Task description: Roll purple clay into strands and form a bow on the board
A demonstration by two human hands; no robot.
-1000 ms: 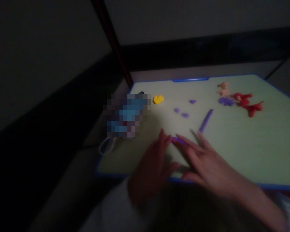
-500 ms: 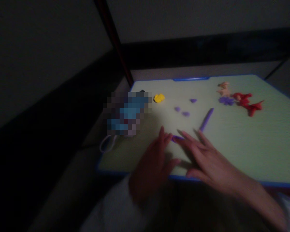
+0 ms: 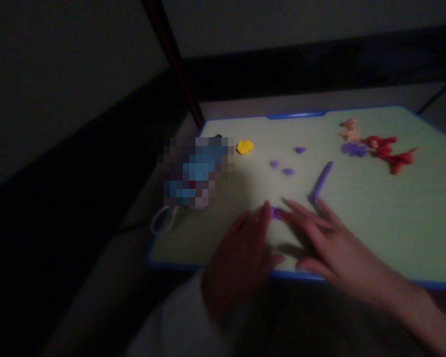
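A small piece of purple modelling clay (image 3: 275, 213) lies on the pale board (image 3: 405, 228), partly covered by fingertips. My right hand (image 3: 330, 238) has its fingers stretched out over the right end of this piece and seems to press it down. From the left, my left hand (image 3: 245, 248) touches or nearly touches the other end with its extended fingers; dim light blurs the contact. Just beyond my right fingers lies a purple clay stick (image 3: 322, 181). Farther back are three small purple bits, one of them a pointed bit (image 3: 300, 149).
A yellow clay lump (image 3: 245, 147) sits towards the back left. At the back right lie a peach clay figure (image 3: 350, 133), a purple petal-shaped piece (image 3: 354, 149) and red clay shapes (image 3: 382, 147). A pixelated blue object (image 3: 200, 168) with a white loop (image 3: 163, 220) rests at the left edge.
My left hand has shifted right, its fingers now lower and nearer the right fingertips. Less of the purple clay piece shows between the hands. The view has moved slightly.
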